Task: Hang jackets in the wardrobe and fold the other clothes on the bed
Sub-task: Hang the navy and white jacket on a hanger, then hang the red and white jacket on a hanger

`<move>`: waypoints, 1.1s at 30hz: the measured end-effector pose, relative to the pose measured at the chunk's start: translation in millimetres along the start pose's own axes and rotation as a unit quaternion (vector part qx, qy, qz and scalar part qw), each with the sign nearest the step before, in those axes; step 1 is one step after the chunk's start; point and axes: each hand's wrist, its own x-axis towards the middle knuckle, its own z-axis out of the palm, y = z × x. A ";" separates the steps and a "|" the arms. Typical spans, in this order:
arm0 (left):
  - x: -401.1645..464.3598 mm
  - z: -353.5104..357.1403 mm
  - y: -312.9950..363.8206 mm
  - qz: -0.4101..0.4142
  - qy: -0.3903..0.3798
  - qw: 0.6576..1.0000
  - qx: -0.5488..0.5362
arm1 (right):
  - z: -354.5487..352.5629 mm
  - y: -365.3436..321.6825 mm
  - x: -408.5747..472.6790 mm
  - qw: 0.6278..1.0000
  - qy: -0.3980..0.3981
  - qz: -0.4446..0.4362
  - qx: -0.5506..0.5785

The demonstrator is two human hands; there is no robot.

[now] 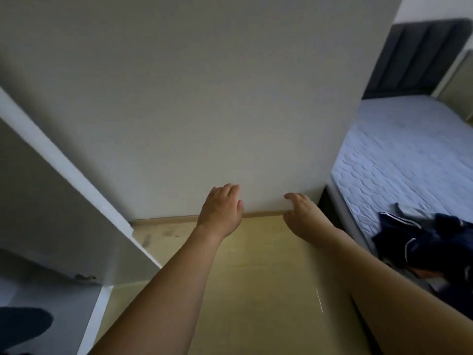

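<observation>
Both hands empty, fingers loosely spread: left hand (222, 206) and right hand (302, 213) reached toward white wardrobe door (204, 98). Dark clothes (432, 242) heaped on bed (409, 155), right of door. Step, judged: working wardrobe door. Next likely: turn right, fetch garment.

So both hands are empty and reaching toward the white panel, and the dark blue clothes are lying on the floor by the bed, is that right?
Not quite. The head view shows the dark blue clothes lying on the bed, at its near edge, not on the floor. The rest holds: the left hand and right hand are both empty and reach toward the white panel.
</observation>
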 end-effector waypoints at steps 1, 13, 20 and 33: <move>12.1 12.7 20.6 0.006 -0.014 1.000 0.000 | -9.8 24.1 -0.5 1.000 0.000 0.014 0.009; 159.9 133.2 339.4 0.149 -0.106 0.983 -0.026 | -143.8 325.7 -49.2 0.977 0.070 0.194 0.061; 209.1 193.6 555.1 0.141 -0.124 0.981 -0.056 | -246.7 526.5 -105.1 0.973 0.066 0.210 0.073; 314.1 261.1 820.6 0.093 -0.174 0.976 -0.087 | -390.1 784.3 -87.8 0.972 0.070 0.197 0.110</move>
